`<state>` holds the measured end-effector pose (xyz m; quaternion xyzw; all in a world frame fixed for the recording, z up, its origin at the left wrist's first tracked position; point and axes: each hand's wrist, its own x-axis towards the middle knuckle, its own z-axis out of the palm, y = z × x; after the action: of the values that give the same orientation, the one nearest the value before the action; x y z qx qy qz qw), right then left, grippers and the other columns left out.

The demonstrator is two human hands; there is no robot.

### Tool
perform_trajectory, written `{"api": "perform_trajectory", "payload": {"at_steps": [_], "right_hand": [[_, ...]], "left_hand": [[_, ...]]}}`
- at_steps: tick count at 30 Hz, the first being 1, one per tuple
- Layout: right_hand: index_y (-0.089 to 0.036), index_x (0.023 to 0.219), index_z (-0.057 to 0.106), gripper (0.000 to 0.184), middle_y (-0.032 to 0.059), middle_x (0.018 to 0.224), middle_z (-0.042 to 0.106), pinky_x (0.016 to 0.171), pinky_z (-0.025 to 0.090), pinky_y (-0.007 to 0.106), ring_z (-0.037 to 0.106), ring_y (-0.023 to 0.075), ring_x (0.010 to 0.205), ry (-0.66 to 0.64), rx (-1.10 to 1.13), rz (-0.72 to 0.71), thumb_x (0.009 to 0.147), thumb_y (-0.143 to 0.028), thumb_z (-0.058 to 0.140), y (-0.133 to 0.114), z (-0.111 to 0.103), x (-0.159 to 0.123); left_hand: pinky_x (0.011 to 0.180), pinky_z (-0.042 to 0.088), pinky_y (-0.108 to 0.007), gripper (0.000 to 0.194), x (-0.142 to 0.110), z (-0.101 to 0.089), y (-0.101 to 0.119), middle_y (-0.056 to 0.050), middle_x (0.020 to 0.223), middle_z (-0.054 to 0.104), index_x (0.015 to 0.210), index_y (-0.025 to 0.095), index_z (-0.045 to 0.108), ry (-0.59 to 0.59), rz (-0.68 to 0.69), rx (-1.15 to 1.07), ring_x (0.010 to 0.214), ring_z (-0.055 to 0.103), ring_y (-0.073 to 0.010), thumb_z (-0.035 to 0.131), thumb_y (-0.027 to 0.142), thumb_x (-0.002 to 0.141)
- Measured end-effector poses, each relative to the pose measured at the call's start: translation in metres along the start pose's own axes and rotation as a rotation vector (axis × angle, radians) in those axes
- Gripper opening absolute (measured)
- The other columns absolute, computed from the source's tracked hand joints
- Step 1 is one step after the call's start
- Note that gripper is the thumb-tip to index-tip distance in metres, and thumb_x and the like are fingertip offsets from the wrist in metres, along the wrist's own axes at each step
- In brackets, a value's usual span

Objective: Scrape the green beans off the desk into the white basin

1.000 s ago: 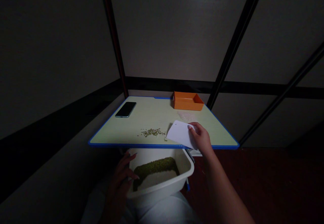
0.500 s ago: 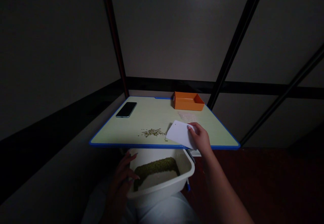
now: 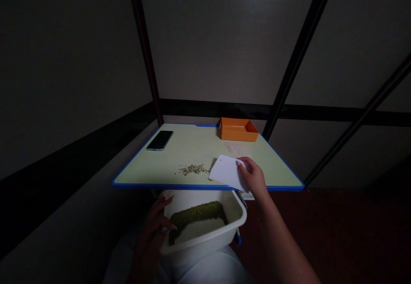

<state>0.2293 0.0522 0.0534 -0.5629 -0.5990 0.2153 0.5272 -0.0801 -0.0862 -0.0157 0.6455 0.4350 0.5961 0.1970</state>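
Observation:
My right hand (image 3: 252,174) pinches a flat white scraper card (image 3: 226,171) with a small hole near its far left corner. The card lies low over the table's front edge, its left side beside a scatter of small green grains (image 3: 194,169). Below the tabletop, a white plastic basin (image 3: 205,242) rests on my lap, tilted a little. Green grains (image 3: 201,211) are heaped along its far side and left end, and part of its floor is bare. My left hand (image 3: 157,222) grips the basin's left rim, with fingers over the inside.
The pale tabletop (image 3: 189,147) has a blue edge. A black-screened phone (image 3: 160,140) lies at its left, and an orange open box (image 3: 239,130) stands at the back right. A patch of pale pinkish bits (image 3: 237,148) lies before the box. Walls stand behind and left.
My right hand has shifted slightly left with the scraper card, which is now closer to the scattered grains. My left hand and the basin stay in place.

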Motion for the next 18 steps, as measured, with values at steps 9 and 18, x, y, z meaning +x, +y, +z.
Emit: {"api": "perform_trajectory", "payload": {"at_steps": [9, 18], "right_hand": [[-0.026, 0.102, 0.068, 0.034, 0.0048, 0.085, 0.072, 0.066, 0.041, 0.031, 0.064, 0.0249, 0.078, -0.050, -0.262, 0.062, 0.088, -0.049, 0.047, -0.016, 0.008, -0.013], [-0.026, 0.100, 0.068, 0.030, 0.0060, 0.089, 0.073, 0.071, 0.043, 0.032, 0.065, 0.0256, 0.083, -0.092, -0.252, 0.044, 0.087, -0.045, 0.048, -0.025, 0.017, -0.020]], "left_hand": [[0.121, 0.021, -0.053, 0.015, -0.001, 0.001, 0.002, -0.001, 0.139, 0.059, 0.078, 0.026, 0.066, 0.008, -0.012, -0.011, 0.146, 0.032, -0.0289, 0.054, 0.030, 0.087], [0.120, 0.021, -0.054, 0.018, 0.001, 0.002, 0.002, 0.000, 0.140, 0.059, 0.078, 0.027, 0.065, 0.010, 0.009, 0.007, 0.146, 0.033, -0.0283, 0.051, 0.030, 0.088]]}}
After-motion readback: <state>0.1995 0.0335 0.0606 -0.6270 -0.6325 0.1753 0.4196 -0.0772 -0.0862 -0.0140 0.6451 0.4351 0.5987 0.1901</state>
